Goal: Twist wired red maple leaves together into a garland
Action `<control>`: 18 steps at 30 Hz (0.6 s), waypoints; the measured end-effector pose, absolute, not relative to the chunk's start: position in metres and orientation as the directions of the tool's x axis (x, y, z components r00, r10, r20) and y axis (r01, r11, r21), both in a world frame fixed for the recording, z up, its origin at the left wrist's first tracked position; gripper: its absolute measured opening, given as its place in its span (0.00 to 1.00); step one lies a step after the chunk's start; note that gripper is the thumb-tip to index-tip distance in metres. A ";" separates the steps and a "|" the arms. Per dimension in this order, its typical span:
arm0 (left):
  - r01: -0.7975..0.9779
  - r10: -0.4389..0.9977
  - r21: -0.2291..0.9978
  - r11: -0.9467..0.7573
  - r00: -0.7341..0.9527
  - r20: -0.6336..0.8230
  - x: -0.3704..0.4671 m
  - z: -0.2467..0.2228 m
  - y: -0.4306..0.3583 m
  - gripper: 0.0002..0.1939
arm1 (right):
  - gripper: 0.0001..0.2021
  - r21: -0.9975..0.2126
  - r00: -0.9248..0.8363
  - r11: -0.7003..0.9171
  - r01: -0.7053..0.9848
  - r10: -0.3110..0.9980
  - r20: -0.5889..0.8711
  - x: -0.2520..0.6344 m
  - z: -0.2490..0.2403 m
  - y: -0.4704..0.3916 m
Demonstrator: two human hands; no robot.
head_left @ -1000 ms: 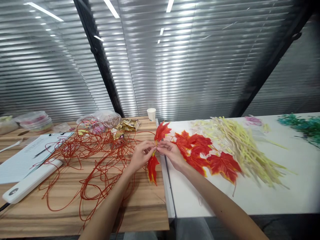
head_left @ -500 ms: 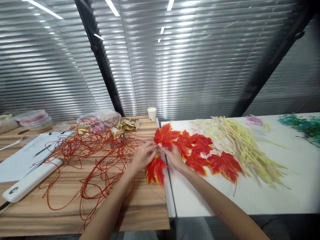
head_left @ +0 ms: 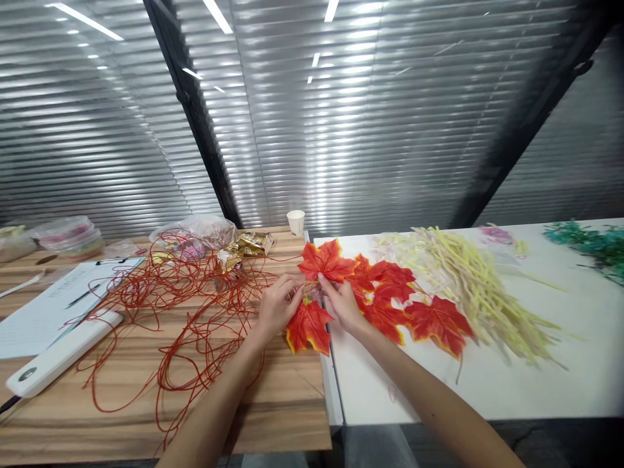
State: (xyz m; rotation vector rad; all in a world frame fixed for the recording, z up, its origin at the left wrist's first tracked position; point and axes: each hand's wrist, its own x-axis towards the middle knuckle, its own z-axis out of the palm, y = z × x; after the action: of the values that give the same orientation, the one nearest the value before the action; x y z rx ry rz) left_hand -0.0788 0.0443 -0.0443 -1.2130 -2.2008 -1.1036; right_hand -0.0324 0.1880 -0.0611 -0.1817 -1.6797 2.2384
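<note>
My left hand (head_left: 279, 304) is closed in a pinch at the stem end of a red artificial maple leaf (head_left: 309, 326) that hangs below my fingers. My right hand (head_left: 344, 304) pinches the base of another red leaf with yellow edges, the upper maple leaf (head_left: 326, 260). Both hands meet over the seam between the two tables, fingertips a little apart. A thin red cord (head_left: 285, 259) runs from the left towards the leaves; whether my fingers hold it I cannot tell. More maple leaves (head_left: 439, 322) lie to the right, joined in a cluster.
Tangled red cord (head_left: 205, 292) spreads over the wooden table (head_left: 283, 416). Left of it lie a clipboard with paper (head_left: 43, 309) and a white device (head_left: 65, 351). A paper cup (head_left: 296, 222) stands behind. Yellow strands (head_left: 478, 286) and green sprigs (head_left: 595, 244) rest on the white table (head_left: 546, 396).
The upper leaf has turned flatter and wider to view, with my right thumb now on its base. The lower leaf has shifted slightly right and up.
</note>
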 end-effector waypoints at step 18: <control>0.794 0.488 0.492 0.357 -0.607 0.627 -0.070 -0.048 0.050 0.09 | 0.17 -0.914 -0.926 -0.352 -0.202 0.373 0.061 -0.029 -0.054 0.187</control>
State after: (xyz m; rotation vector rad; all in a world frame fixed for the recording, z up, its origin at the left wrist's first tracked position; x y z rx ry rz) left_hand -0.0703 0.0505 -0.0478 -1.1239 -2.2507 -1.1296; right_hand -0.0291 0.1873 -0.0535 -0.2239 -1.5336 2.3186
